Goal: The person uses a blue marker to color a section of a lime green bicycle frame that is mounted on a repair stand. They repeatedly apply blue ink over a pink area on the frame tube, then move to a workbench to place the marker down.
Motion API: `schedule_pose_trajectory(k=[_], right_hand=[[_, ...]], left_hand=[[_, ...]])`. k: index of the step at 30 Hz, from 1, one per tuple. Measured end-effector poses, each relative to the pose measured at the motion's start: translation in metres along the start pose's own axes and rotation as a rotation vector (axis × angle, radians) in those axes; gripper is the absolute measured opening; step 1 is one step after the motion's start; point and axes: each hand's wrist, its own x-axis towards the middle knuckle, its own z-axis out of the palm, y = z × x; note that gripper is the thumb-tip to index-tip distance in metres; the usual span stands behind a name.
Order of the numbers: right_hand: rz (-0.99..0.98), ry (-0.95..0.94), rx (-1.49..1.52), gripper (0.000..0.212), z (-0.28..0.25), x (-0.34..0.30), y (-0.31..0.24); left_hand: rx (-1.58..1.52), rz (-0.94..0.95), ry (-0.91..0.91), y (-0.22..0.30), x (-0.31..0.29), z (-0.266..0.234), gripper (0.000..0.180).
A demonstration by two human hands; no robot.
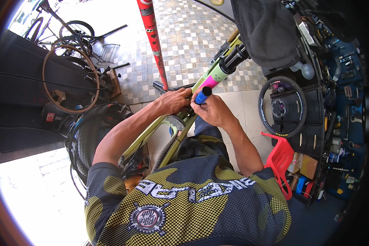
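Note:
In front of me is a green bicycle frame [145,134] with a pink patch [211,82] on its upper tube. My right hand [215,111] is closed round a blue cylindrical tool handle [200,98] with a black end, held against the frame. The working end of this tool is hidden. Just to its left, my left hand [174,101] grips the frame, fingers bent over the tube and their tips partly out of sight. The two hands nearly meet.
A red stand post [153,43] rises beyond my left hand. Dark cloth [268,35] hangs at upper right. A wheel [261,107] leans against the dark cabinet, above a red plastic chair [279,156]. Bicycles and a bare rim [45,82] stand at left.

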Motion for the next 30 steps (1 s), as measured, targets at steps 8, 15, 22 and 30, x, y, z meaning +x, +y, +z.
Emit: schedule_pose_trajectory(k=[8,15,22,30], right_hand=[[-0.008,0.067,0.064,0.019,-0.004,-0.008,0.008],[0.044,0.079,0.19,0.023,-0.003,-0.019,0.036],[-0.063,0.148,0.031,0.023,0.011,-0.035,0.013],[-0.006,0.158,0.026,0.022,0.011,-0.025,-0.008]], left_hand=[[-0.061,-0.072,-0.12,0.008,0.001,-0.016,0.035],[-0.096,-0.123,-0.094,0.011,-0.004,-0.017,0.036],[0.026,-0.07,-0.042,0.009,-0.001,-0.018,0.041],[-0.042,-0.011,0.036,0.006,-0.001,-0.015,0.034]])
